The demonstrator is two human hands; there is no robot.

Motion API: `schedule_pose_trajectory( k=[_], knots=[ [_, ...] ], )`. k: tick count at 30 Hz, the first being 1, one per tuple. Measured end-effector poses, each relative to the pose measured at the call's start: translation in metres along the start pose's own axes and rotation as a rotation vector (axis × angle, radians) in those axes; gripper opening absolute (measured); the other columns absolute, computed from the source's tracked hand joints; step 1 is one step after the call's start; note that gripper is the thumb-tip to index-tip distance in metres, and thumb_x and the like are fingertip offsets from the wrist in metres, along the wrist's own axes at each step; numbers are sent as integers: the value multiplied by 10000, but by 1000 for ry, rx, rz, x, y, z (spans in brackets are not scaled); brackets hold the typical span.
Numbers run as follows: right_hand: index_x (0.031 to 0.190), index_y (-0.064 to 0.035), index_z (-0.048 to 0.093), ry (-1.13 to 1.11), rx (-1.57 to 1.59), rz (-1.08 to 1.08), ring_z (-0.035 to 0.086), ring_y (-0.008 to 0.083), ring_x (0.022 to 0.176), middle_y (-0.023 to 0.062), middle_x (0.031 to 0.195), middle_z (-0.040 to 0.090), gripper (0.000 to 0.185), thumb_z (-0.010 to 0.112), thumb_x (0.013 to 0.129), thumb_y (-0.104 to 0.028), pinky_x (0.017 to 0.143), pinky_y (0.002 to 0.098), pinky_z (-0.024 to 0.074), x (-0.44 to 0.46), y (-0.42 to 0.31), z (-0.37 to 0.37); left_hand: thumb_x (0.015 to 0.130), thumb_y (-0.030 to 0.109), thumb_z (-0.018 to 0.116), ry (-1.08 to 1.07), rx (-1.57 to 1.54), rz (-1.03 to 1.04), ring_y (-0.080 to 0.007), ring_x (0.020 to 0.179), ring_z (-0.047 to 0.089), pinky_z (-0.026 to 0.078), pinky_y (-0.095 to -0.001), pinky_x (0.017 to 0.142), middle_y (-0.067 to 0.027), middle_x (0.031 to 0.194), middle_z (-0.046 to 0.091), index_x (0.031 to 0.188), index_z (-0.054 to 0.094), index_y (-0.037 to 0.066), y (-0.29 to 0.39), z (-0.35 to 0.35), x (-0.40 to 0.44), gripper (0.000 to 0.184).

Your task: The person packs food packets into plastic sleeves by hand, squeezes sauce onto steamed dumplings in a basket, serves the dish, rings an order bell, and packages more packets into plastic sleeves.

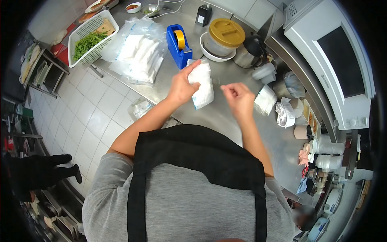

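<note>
There is one tape dispenser (175, 45), one yellow lid (226, 32), one microwave (328, 60)

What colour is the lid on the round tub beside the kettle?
The lid is mustard yellow; the head view shows it best.

On the metal counter (266, 141), I see a white basket (96, 47) of leafy greens (89, 43) at the left end. Toward the far edge, I make out a small bowl (133, 11) of red food beside a metal bowl (150, 13), then a black box (203, 16) with a cable. Nearer the far right corner, a yellow-lidded tub (226, 33) sits in a white bowl (217, 57), just beside a kettle (246, 55). Along the right edge I have a pinkish cup (301, 132) and, farther down, red-handled scissors (304, 172). A white microwave (326, 64) stands above that edge. Beyond the counter, a person in black (44, 169) is on the tiled floor (90, 109).
</note>
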State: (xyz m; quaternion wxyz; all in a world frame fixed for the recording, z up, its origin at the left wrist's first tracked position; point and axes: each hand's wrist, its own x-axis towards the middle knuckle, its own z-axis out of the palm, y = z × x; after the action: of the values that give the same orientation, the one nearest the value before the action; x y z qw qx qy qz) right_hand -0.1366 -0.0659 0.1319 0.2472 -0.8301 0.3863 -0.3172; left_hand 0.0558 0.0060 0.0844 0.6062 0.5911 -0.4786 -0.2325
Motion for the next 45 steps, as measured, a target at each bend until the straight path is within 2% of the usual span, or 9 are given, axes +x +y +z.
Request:
schedule_pose_trajectory(
  k=[4,10,16,20,23,26,30,40,45],
  knots=[
    [900,-55,692,157,-52,-154,577,195,650,68,788,626,216,764,742,-185,622,321,475,-14,8,27,696,-18,631,-33,45,12,-277,1162,566,440,-317,960,-158,1274,575,1360,483,96,13,16,-3,690],
    [889,-58,705,-333,820,379,536,154,623,59,793,622,175,763,747,-141,620,282,446,1,39,18,726,6,646,-193,-244,33,-207,1176,538,420,-323,976,-111,1336,526,1387,446,111,22,23,-5,698],
    [901,-194,730,129,-100,-663,540,192,813,-14,902,651,295,733,641,-55,737,313,435,10,39,-15,925,288,553,-158,-878,-206,-272,1250,451,379,-394,1024,-153,1415,405,1515,55,223,13,17,-7,774],
    [924,-201,732,244,-211,-790,532,234,893,-4,1035,625,322,695,657,-23,779,338,439,4,44,-16,862,121,643,-395,-932,-582,-211,1116,545,469,-349,912,-175,1265,515,1498,114,225,11,26,-14,833],
    [1180,-136,623,293,104,-364,546,227,970,68,1080,608,472,659,748,52,830,347,466,-11,63,5,778,-24,668,-301,-644,-353,-194,1100,555,467,-329,914,-143,1209,551,1479,175,183,13,46,-21,882],
    [1305,-110,449,200,1151,431,562,182,953,99,1084,587,547,602,813,72,803,314,472,-36,64,25,714,-71,684,-261,-372,-165,-215,1119,548,458,-336,930,-149,1197,555,1471,192,151,-7,59,-23,930],
    [1202,-100,418,223,1148,454,558,119,794,47,926,571,443,597,835,69,669,257,458,-53,69,41,721,-66,679,-336,-55,-87,-219,1037,596,485,-328,887,-169,1216,531,1477,181,170,-10,73,-39,936],
    [1040,-90,627,469,393,357,460,62,568,-37,670,521,286,656,781,27,509,232,371,0,329,-51,723,-75,679,-248,-202,-260,-163,853,629,531,-290,750,-157,1257,481,1484,185,204,-8,27,-34,949],
    [830,-149,757,430,-667,136,630,306,663,134,704,671,146,635,776,-89,626,410,495,22,341,-54,738,-16,689,-63,17,-136,-190,920,596,534,-308,739,-117,1219,506,1383,392,152,-28,-13,-19,730]
  ],
)
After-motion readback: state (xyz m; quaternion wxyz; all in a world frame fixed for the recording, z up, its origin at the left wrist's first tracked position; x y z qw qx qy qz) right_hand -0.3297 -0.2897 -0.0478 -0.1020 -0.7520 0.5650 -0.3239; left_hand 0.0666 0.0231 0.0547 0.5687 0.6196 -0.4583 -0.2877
